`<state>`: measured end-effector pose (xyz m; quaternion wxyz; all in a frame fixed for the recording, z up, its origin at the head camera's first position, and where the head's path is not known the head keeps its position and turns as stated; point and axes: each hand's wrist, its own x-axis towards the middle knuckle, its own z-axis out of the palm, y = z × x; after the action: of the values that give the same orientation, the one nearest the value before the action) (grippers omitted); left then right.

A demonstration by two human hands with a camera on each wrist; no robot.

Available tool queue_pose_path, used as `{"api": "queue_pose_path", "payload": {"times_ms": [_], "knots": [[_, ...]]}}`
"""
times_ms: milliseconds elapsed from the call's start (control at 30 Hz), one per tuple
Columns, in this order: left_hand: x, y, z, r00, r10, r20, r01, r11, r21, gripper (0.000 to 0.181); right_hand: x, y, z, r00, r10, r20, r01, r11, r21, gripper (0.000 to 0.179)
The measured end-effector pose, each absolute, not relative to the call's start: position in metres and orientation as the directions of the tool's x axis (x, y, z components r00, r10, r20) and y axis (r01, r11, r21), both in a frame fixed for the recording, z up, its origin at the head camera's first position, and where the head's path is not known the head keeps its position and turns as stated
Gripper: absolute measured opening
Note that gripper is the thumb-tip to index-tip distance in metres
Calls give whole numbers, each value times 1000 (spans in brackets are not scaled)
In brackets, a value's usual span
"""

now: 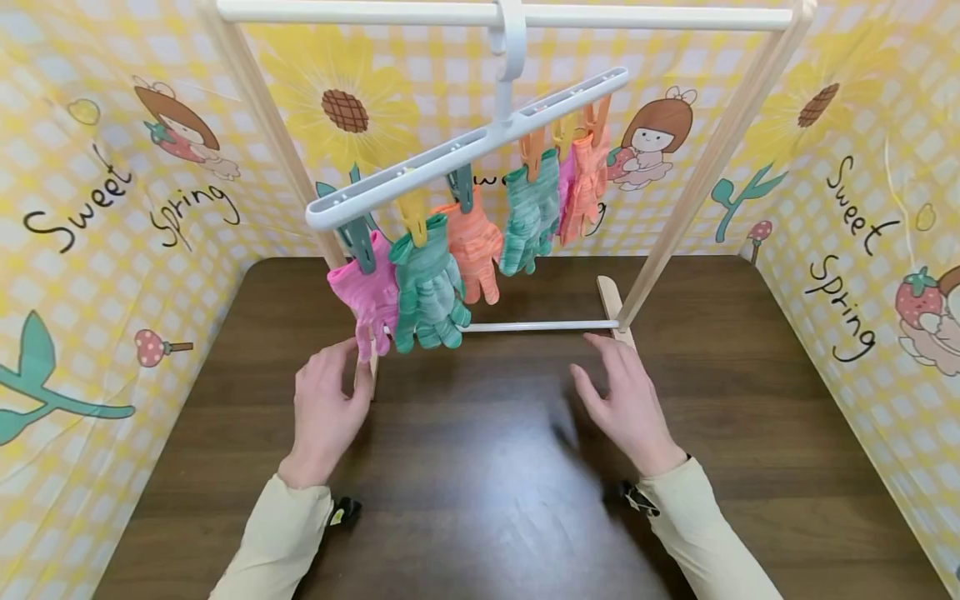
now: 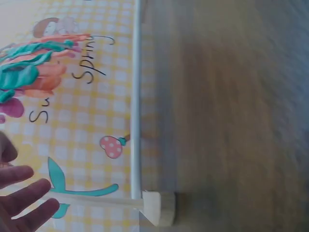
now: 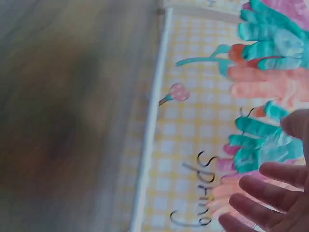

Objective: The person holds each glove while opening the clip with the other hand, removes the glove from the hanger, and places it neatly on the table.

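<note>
In the head view my left hand point(image 1: 328, 404) is raised with loosely bent, spread fingers. It is nearest a pink glove point(image 1: 369, 292); whether they touch I cannot tell. My right hand point(image 1: 622, 404) is held apart on the other side, fingers spread and holding nothing. From a pale grey clip hanger point(image 1: 450, 158) hang several small knitted gloves, among them a green glove point(image 1: 427, 292), an orange glove point(image 1: 476, 250) and another green glove point(image 1: 531, 212). Coloured clothespins grip their cuffs, such as a yellow clothespin point(image 1: 412, 212). The wrist views show both hands' fingers apart.
The hanger hooks over the white top rod point(image 1: 360, 12) of a rack with wooden posts point(image 1: 712, 167). A low white rod point(image 1: 540, 326) joins its feet on the dark wooden table point(image 1: 480, 517). Yellow checked cloth point(image 1: 90, 292) walls the back and sides.
</note>
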<state>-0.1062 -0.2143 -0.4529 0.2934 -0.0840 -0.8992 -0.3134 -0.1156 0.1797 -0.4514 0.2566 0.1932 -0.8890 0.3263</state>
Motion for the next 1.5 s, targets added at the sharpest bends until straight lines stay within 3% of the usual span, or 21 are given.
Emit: {"api": "queue_pose_path", "payload": {"times_ms": [200,400,633,733,1033,1367,1500], "knots": [[-107,-210,-440,-768,-153,622,394,653,647,20,-121,163,-432,-758,-145,636,-587,578,-567,26],[-111,-203,-419,-717,-188,671,509,517,689,29,-123,141,-402,-765,-184,617,-619,472,-628,23],[-117,-192,-397,-681,-172,712,624,373,687,71,-129,112,-373,-751,-234,618,-657,367,-659,20],[-120,-186,-389,-685,-183,705,632,333,700,78,-131,99,-360,-753,-262,604,-658,330,-677,21],[-125,-173,-373,-733,-176,657,594,305,745,48,-136,71,-331,-691,-326,645,-721,236,-652,22],[-130,-171,-365,-745,-187,641,601,231,765,44,-141,40,-299,-579,-398,711,-810,185,-556,23],[-133,-167,-358,-766,-188,615,599,142,788,33,-143,27,-282,-574,-419,704,-807,142,-573,26]]}}
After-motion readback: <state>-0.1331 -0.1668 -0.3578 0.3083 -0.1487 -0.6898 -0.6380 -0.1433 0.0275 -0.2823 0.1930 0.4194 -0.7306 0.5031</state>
